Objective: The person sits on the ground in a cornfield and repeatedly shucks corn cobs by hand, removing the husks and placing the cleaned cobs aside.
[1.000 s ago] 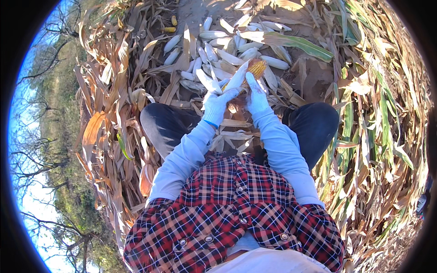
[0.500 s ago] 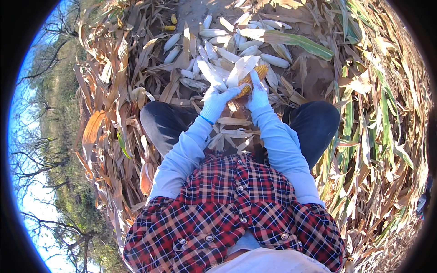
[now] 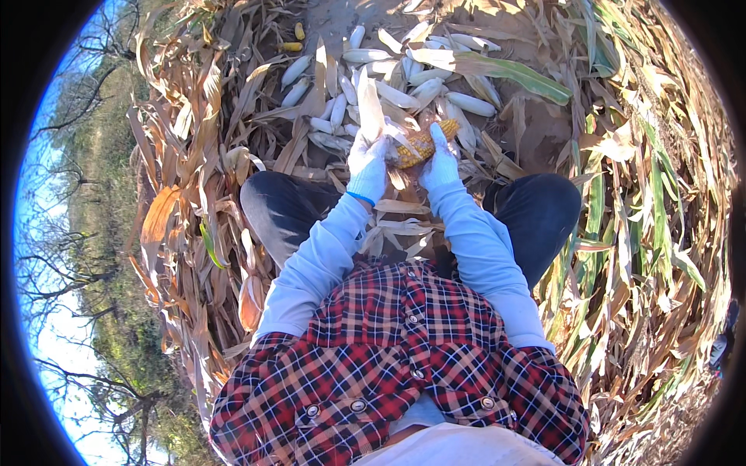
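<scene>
A yellow ear of corn (image 3: 420, 146) lies slantwise between my two gloved hands, its kernels bare along most of its length. My right hand (image 3: 441, 165) is closed round its right end, thumb along the top. At the ear's lower left end, my left hand (image 3: 367, 165) is closed on pale corn husk (image 3: 371, 113), which sticks up beyond the fingers. Whether the husk is still joined to the ear is hard to make out. Just beyond my hands lies a pile of whitish ears in husk (image 3: 395, 95).
My bent knees (image 3: 536, 221) flank the work. Dry stalks and leaves heap up on the left (image 3: 194, 155) and right (image 3: 637, 233). Two bare yellow ears (image 3: 291, 46) lie at the far left, and a long green leaf (image 3: 513, 71) crosses the pile.
My left hand has drawn slightly left and back from the ear, taking husk with it. More of the yellow kernels show. My right hand keeps its hold.
</scene>
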Motion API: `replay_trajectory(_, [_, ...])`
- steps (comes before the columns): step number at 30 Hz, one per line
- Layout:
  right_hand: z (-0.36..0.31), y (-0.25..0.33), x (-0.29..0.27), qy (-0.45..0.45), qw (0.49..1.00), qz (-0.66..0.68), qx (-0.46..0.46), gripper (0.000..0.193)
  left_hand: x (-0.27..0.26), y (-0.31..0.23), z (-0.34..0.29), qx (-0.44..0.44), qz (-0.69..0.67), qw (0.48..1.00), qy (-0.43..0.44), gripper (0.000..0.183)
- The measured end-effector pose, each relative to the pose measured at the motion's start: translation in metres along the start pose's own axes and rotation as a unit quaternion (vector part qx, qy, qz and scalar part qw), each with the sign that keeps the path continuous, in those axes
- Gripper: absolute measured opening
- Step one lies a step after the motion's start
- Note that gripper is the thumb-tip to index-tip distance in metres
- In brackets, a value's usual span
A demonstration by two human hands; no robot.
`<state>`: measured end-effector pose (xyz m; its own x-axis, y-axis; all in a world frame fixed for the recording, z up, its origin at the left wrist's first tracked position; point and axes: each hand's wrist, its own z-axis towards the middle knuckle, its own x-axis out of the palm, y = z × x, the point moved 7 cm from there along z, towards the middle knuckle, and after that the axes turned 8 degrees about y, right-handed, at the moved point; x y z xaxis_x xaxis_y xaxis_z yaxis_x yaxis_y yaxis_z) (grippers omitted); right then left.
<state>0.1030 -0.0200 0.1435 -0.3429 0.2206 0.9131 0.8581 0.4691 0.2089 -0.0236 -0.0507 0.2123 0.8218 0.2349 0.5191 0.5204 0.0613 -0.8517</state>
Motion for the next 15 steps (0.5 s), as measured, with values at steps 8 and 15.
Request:
replay_trajectory(8, [0.041, -0.022, -0.042, 0.077, 0.996, 0.026, 0.025, 0.037, 0.042, 0.004, -0.026, 0.018, 0.222, 0.972, 0.080, 0.024])
replay_trajectory(15, [0.015, -0.008, -0.013, 0.067, 0.989, 0.128, -0.013, 0.031, 0.033, 0.014, -0.007, -0.049, -0.129, 0.990, -0.001, 0.024])
